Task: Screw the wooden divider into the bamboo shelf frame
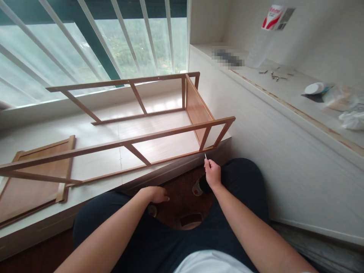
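Observation:
A wooden shelf frame [167,132] lies on its side on the pale window ledge, with one panel [197,106] set between its two side frames near the right end. My right hand [212,172] pinches a thin silver metal rod [206,155], whose tip points up at the lower rail, close to the panel's near corner. Whether the tip touches the wood I cannot tell. Between my knees hangs my left hand [158,194], its fingers loosely curled with no object showing, apart from the frame. A second wooden panel [36,178] lies flat at the left, partly under the frame.
Several metal bolts [275,76] lie on the raised counter at the right, beside a clear plastic bottle [261,45], a small white-capped container [314,88] and plastic bags [345,102]. White bars [148,36] cross the window behind the frame. The counter's side wall bounds the right.

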Demonstrator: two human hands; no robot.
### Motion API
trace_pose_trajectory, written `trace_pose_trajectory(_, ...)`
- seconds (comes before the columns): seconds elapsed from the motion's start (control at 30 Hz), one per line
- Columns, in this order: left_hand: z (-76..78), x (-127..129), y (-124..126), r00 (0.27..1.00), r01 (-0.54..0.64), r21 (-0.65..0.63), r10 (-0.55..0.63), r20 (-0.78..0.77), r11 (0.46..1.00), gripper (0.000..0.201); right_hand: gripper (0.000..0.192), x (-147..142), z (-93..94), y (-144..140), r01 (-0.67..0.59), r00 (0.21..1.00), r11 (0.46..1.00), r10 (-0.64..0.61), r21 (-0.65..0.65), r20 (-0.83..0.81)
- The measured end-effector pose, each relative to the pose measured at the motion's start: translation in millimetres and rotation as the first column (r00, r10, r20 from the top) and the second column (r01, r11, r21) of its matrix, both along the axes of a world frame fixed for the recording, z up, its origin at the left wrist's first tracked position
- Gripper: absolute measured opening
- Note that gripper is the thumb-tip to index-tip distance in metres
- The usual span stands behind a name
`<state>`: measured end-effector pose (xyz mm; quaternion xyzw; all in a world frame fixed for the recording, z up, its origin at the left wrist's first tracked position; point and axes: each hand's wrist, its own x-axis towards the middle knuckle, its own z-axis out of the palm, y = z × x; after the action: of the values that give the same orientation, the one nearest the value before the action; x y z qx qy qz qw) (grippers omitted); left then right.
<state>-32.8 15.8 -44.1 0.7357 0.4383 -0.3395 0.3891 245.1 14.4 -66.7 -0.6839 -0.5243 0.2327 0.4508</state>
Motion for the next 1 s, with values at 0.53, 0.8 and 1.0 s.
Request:
trace_pose_trajectory(0.53, -9.2, 14.3, -10.1, 0.991, 0.035, 0.044, -0.040, 0.125, 0.998, 0.050, 0.045, -1.4, -6.3, 1.2, -0.035, 0.994, 0.999, 0.033, 0.012, 0.105)
trace_pose_trajectory(0.8, -14.1, 13.3, -9.1, 0.988, 0.013, 0.040, -0.019, 0.151, 0.999, 0.049, 0.043, -1.6, -6.7, 1.0, -0.034, 0.991, 0.999, 0.030, 0.029, 0.127)
trace_pose_trajectory(1.0, -5.9, 62.0, -27.1, 0.868, -0.188, 0.052, 0.141, 0.476, 0.981, 0.036, 0.044, -2.2, -5.3, 0.8, -0.045, 0.988, 0.999, 0.042, 0.018, 0.152)
